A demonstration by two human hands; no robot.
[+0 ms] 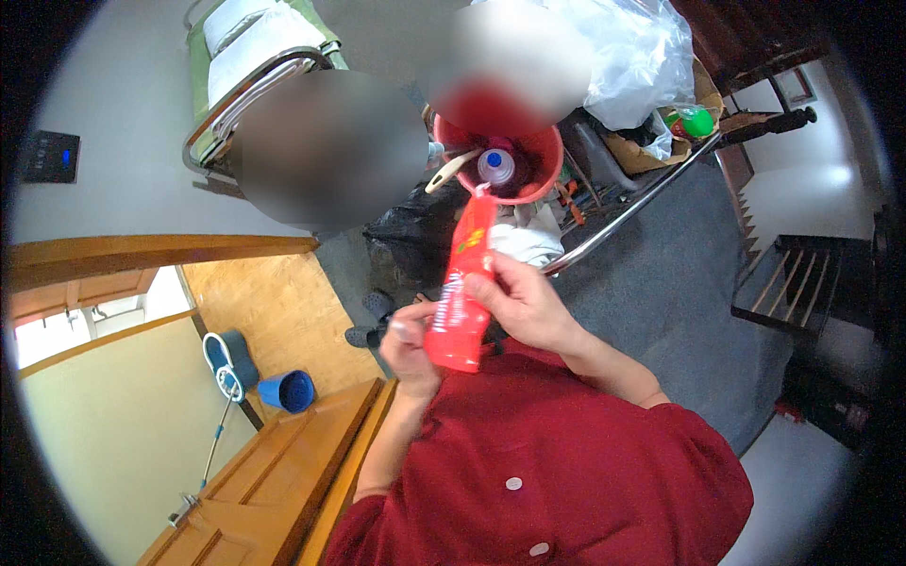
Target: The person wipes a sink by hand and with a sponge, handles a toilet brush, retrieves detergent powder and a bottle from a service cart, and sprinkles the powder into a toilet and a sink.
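Observation:
My right hand [527, 301] grips the right side of a long red plastic packet [463, 283], its thumb across the front. At the lower left edge, the fingers of my left hand [410, 350] curl around the same packet. White lettering runs along its front, blurred. The packet's narrow top end overlaps the near rim of a red plastic bucket [556, 157] in view. Inside the bucket stands a clear plastic bottle [495, 170] with a blue cap. A cream-coloured handle [451, 173] leans out over the bucket's left rim.
A black plastic bag [417, 230] and white cloth [527, 237] lie below the bucket. A metal rail [623, 216] runs along the right, beside a cardboard box [648, 157]. At left are a wooden door [262, 481], a blue bin [287, 391] and a mop bucket [241, 354].

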